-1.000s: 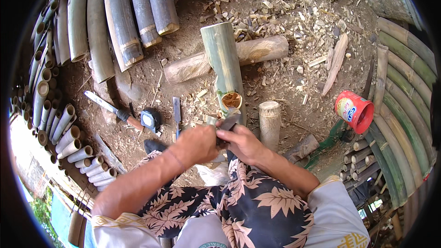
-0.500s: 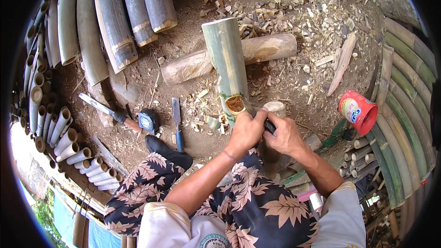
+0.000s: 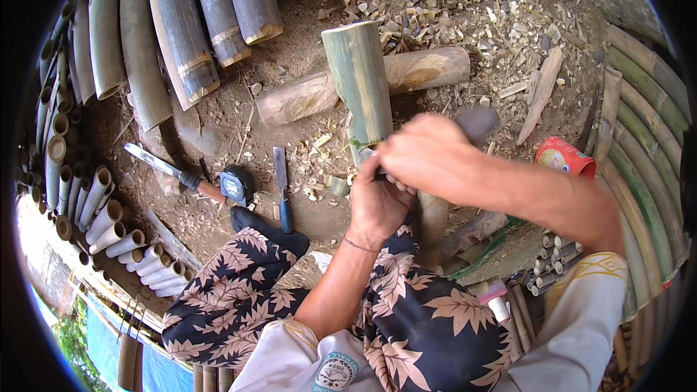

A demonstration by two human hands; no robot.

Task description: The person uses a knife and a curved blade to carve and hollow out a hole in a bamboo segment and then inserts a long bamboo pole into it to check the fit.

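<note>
A green bamboo section [image 3: 357, 76] lies propped across a wooden log [image 3: 428, 70], its cut near end by my hands. My right hand [image 3: 428, 147], blurred, is closed and reaches across in front of that end. A dark rounded handle end [image 3: 479, 123], also smeared by motion, sticks out on its far right side. It seems to belong to a dark-handled tool in my right fist; its working end is mostly hidden. Just below, my left hand [image 3: 377, 210] is closed at the near end of the bamboo, fingers curled under the right hand; what they grip is hidden.
Left of my hands lie a blue-handled chisel [image 3: 282, 189], a tape measure [image 3: 235, 185] and a long knife [image 3: 156, 163]. A red tin [image 3: 563, 158] stands at right. Bamboo poles [image 3: 178, 36] fill the upper left, cut tubes [image 3: 109, 221] the left; wood chips [image 3: 501, 51] litter the ground.
My right hand has swung up and left over the left hand, its forearm now crossing in front of the red tin. The tool's handle end now points up and right. The bamboo has shifted slightly.
</note>
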